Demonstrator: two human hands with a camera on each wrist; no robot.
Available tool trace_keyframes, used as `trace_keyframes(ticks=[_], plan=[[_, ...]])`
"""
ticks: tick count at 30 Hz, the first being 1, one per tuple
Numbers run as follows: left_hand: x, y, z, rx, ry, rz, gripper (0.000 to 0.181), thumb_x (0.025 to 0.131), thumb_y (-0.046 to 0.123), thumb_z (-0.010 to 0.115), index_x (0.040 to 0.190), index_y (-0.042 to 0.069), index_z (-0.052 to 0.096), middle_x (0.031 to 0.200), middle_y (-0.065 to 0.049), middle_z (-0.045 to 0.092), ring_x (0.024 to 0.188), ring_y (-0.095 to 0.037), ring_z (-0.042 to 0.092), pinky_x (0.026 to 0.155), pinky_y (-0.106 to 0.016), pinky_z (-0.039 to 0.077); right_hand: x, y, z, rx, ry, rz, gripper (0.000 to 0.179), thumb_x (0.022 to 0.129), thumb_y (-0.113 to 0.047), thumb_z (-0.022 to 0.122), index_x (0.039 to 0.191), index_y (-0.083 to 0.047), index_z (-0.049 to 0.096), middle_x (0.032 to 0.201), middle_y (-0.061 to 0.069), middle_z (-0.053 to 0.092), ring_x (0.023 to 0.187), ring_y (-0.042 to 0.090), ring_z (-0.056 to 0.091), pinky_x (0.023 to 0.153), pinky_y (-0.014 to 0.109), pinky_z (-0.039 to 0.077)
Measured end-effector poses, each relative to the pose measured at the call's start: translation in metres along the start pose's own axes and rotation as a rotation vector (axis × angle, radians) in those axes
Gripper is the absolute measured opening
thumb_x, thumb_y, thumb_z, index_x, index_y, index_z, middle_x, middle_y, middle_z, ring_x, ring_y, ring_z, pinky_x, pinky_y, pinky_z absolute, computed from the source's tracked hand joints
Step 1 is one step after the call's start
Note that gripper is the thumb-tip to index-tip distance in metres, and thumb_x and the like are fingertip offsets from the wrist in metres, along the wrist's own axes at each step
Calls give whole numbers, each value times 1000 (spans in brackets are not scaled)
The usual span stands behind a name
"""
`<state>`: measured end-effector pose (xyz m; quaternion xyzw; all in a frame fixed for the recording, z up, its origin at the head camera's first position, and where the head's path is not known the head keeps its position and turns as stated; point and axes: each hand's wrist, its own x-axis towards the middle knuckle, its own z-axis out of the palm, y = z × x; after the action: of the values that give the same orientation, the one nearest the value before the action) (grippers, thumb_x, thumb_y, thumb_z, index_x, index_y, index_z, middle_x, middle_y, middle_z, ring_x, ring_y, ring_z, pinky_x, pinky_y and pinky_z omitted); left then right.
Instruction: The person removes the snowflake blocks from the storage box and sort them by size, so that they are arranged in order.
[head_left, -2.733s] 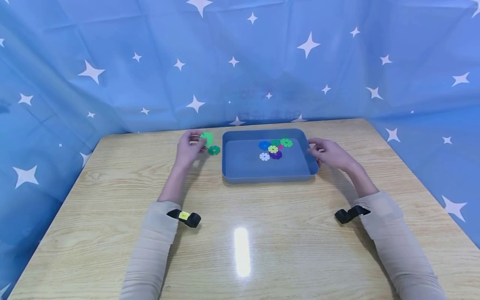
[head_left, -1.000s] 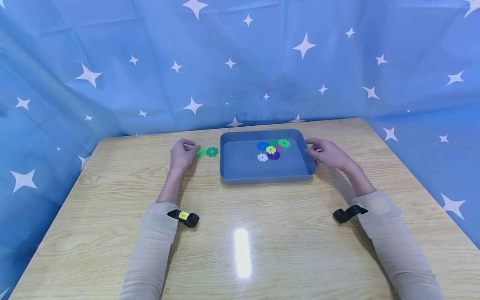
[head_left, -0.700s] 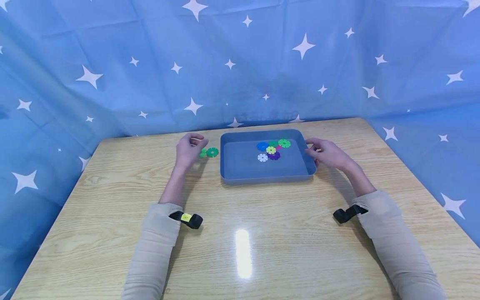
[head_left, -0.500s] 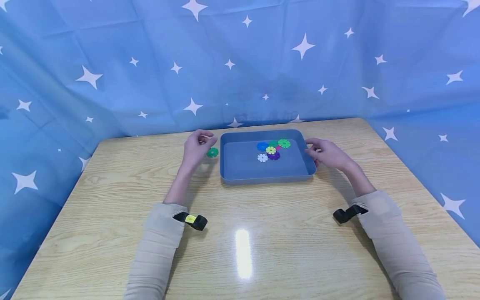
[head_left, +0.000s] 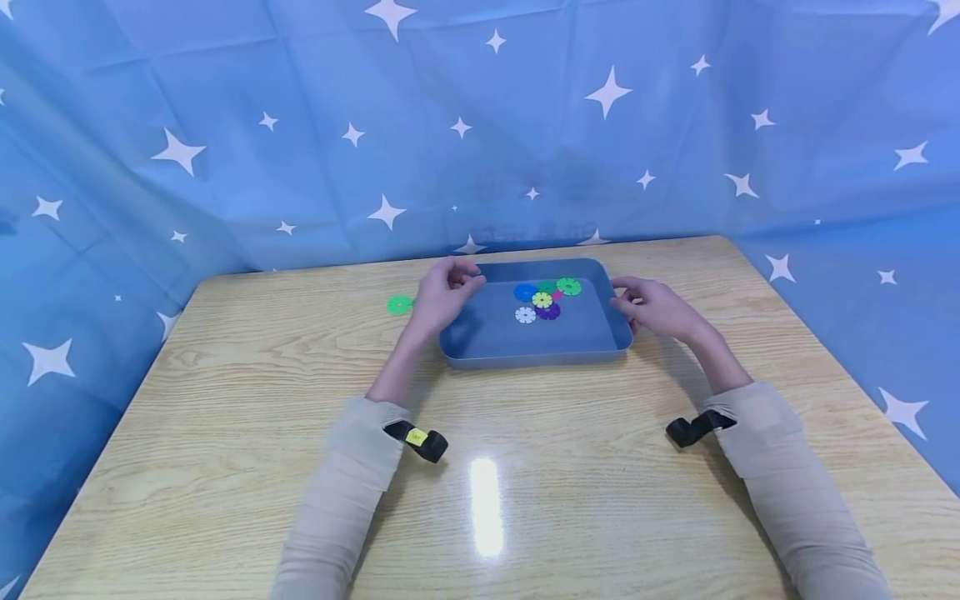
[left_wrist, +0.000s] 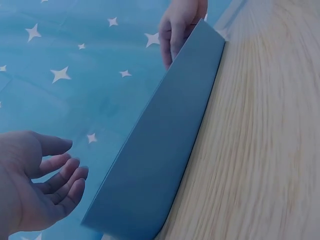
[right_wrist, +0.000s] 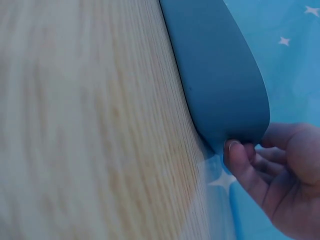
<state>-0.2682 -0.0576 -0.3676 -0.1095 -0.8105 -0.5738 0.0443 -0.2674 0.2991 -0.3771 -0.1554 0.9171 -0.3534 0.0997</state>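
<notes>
2 hands are at a blue-grey tray (head_left: 536,363) on a wooden table (head_left: 225,417) in the head view. The left hand (head_left: 442,293) is over the tray's left end, thumb and fingers apart around nothing. The right hand (head_left: 655,305) clamps the rim at the right end. 7 notched discs lie close together in the tray, right of its middle: a yellow disc (head_left: 542,300), blue disc (head_left: 525,292), dark green disc (head_left: 547,287), light green disc (head_left: 568,287), pink disc (head_left: 557,294), purple disc (head_left: 551,312) and white disc (head_left: 525,315). 1 bright green disc (head_left: 400,305) lies on the table, left of the left hand. Behind hangs a blue cloth (head_left: 300,100) with white stars.

In the left wrist view, the left hand's fingers curve loosely, just beside the tray and apart from it; the right hand is at the far end.

In the right wrist view, the right hand pinches the tray's rounded end, some fingertips against the outside wall
</notes>
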Motion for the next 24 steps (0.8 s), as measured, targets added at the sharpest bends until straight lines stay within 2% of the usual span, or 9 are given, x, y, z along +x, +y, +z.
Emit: trace_keyframes(ticks=[8,14,19,24], plan=[[14,-2,27,25,-84,-5,28,100,15,66,119,-5,66,109,-16,67,99,-25,62,89,-32,51,0,1,-1,0,1,-9,55,107,-21,50,150,9,35,92,15,62,70,32,65,64,40,54],[26,-7,45,57,-153,-1,25,100,9,63,121,-5,65,116,-19,68,105,-28,63,92,-34,51,-1,0,-1,-4,0,-10,55,107,-21,50,150,10,35,92,16,62,70,31,65,66,41,54],[36,-11,55,87,-208,-5,26,101,7,61,124,-3,65,121,-20,66,109,-29,62,94,-36,50,-1,-1,-1,-8,5,-17,54,107,-20,50,150,10,35,91,15,62,69,33,65,64,40,53],[42,-14,62,119,-257,-42,31,101,7,61,130,-1,62,130,-18,63,119,-30,60,99,-39,49,-1,-1,-1,-2,7,-26,53,107,-19,50,149,11,36,90,15,62,69,33,64,63,40,53]])
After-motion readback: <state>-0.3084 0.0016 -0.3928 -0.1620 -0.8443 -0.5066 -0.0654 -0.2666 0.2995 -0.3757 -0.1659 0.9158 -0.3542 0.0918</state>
